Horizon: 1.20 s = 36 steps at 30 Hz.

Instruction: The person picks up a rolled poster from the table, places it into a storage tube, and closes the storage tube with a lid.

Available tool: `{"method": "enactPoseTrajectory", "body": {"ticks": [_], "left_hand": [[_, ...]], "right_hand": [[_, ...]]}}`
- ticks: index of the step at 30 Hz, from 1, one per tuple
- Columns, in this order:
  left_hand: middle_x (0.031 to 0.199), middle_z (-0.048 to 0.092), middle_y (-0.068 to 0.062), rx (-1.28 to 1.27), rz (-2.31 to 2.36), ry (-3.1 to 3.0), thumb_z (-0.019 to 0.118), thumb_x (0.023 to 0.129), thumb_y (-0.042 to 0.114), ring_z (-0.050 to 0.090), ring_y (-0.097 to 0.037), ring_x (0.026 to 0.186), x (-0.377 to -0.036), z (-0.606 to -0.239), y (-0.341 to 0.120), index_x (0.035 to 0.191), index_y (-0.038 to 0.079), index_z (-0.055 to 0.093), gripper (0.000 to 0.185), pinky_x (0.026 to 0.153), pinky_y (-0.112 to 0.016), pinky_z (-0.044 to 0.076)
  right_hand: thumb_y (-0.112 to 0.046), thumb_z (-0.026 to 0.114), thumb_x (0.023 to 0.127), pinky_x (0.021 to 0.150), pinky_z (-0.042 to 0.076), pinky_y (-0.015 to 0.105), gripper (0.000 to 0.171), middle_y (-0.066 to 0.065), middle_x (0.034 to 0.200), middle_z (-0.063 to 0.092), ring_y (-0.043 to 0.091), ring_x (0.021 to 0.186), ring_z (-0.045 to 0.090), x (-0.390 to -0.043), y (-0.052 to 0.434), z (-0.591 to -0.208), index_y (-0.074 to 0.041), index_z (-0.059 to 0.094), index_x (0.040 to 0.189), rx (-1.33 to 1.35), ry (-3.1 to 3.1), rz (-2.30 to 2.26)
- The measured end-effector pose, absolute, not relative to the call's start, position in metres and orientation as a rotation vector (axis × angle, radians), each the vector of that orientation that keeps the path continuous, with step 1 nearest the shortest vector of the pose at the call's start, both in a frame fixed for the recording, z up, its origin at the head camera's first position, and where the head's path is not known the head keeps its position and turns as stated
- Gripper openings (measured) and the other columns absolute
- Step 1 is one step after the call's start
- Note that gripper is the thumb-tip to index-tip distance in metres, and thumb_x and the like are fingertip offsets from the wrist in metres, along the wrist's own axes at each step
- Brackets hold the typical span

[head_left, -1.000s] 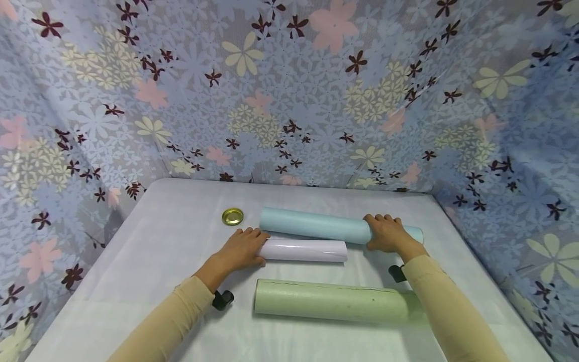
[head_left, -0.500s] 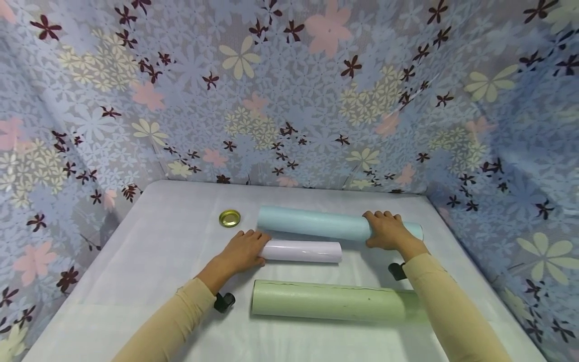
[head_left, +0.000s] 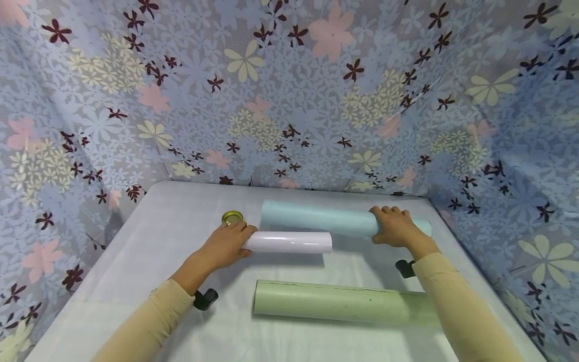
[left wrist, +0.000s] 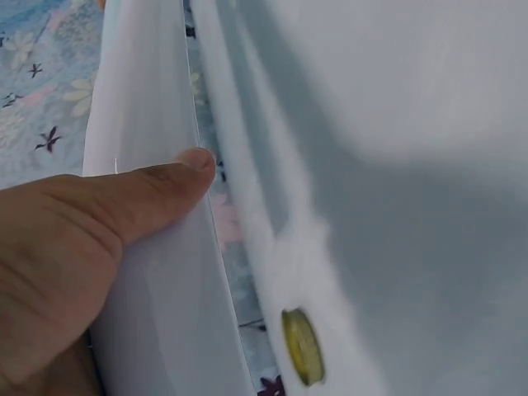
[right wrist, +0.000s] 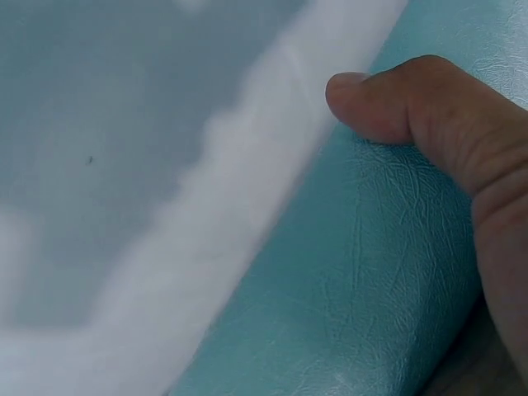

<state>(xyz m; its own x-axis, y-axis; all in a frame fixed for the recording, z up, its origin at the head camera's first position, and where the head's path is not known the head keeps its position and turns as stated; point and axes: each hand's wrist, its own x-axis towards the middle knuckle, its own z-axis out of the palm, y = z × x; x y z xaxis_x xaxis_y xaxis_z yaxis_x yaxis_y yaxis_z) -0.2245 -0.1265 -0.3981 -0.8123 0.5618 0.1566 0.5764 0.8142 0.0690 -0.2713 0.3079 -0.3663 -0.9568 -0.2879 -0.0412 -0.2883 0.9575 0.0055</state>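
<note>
The left hand [head_left: 224, 245] grips the left end of a white roll [head_left: 289, 242], thumb curled onto its surface – the left wrist view shows the thumb pressed against the glossy white sheet [left wrist: 157, 272]. That roll lies across the middle of the white table [head_left: 149, 251], just near of a longer light-blue roll [head_left: 316, 219] and almost touching it. The right hand [head_left: 395, 227] is curled over the blue roll close to its right end, fingers draped over the far side and thumb pressing the near side, as the right wrist view shows on the textured blue surface [right wrist: 355, 289]. Nearer to the person, a green roll [head_left: 339, 303] lies parallel to the other two, apart from both hands, its right end passing under the right sleeve. A small gold lid [head_left: 232, 217] sits flat on the table just beyond the left hand's fingers, left of the blue roll's end. A flowered cloth [head_left: 289, 90] hangs behind and along both sides of the table.
</note>
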Motion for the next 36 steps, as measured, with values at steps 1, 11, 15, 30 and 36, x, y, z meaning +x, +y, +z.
{"method": "enactPoseTrajectory", "body": {"ticks": [1, 11, 15, 30, 36], "left_hand": [[0.112, 0.06, -0.007, -0.902, -0.166, -2.862, 0.075, 0.079, 0.034, 0.057, -0.025, 0.108, -0.223, -0.395, -0.129, 0.125, 0.014, 0.053, 0.055, 0.09, -0.049, 0.046], [0.124, 0.057, -0.008, -0.906, -0.085, -2.797, 0.074, 0.079, 0.038, 0.055, -0.027, 0.114, -0.213, -0.369, -0.148, 0.129, 0.013, 0.051, 0.061, 0.087, -0.046, 0.046], [0.119, 0.058, -0.007, -0.909, -0.091, -2.757, 0.075, 0.078, 0.037, 0.056, -0.026, 0.107, -0.209, -0.361, -0.157, 0.128, 0.013, 0.052, 0.06, 0.083, -0.044, 0.046], [0.111, 0.061, -0.008, -0.875, -0.131, -2.669, 0.078, 0.076, 0.03, 0.057, -0.025, 0.101, -0.197, -0.339, -0.198, 0.129, 0.011, 0.051, 0.062, 0.083, -0.043, 0.045], [0.109, 0.061, -0.009, -0.852, -0.125, -2.631, 0.079, 0.075, 0.027, 0.058, -0.027, 0.098, -0.193, -0.332, -0.215, 0.127, 0.009, 0.051, 0.062, 0.081, -0.044, 0.045]], "right_hand": [[-0.029, 0.075, 0.072, 0.084, 0.035, 0.061, 0.07, 0.023, 0.125, 0.054, 0.045, 0.111, 0.049, -0.271, 0.309, -0.366, -0.01, 0.044, 0.131, -0.453, 3.073, 0.016], [-0.03, 0.076, 0.071, 0.081, 0.036, 0.058, 0.071, 0.022, 0.121, 0.056, 0.044, 0.108, 0.05, -0.265, 0.317, -0.354, -0.009, 0.045, 0.131, -0.461, 3.098, 0.018], [-0.03, 0.077, 0.07, 0.081, 0.036, 0.057, 0.072, 0.023, 0.12, 0.056, 0.043, 0.107, 0.05, -0.263, 0.319, -0.348, -0.009, 0.045, 0.131, -0.46, 3.097, 0.017], [-0.031, 0.075, 0.071, 0.086, 0.034, 0.064, 0.076, 0.026, 0.127, 0.053, 0.048, 0.112, 0.047, -0.255, 0.337, -0.336, -0.007, 0.042, 0.134, -0.402, 3.122, 0.024], [-0.031, 0.077, 0.07, 0.085, 0.033, 0.062, 0.077, 0.026, 0.128, 0.052, 0.049, 0.113, 0.044, -0.25, 0.345, -0.332, -0.008, 0.041, 0.135, -0.372, 3.138, 0.009]]}}
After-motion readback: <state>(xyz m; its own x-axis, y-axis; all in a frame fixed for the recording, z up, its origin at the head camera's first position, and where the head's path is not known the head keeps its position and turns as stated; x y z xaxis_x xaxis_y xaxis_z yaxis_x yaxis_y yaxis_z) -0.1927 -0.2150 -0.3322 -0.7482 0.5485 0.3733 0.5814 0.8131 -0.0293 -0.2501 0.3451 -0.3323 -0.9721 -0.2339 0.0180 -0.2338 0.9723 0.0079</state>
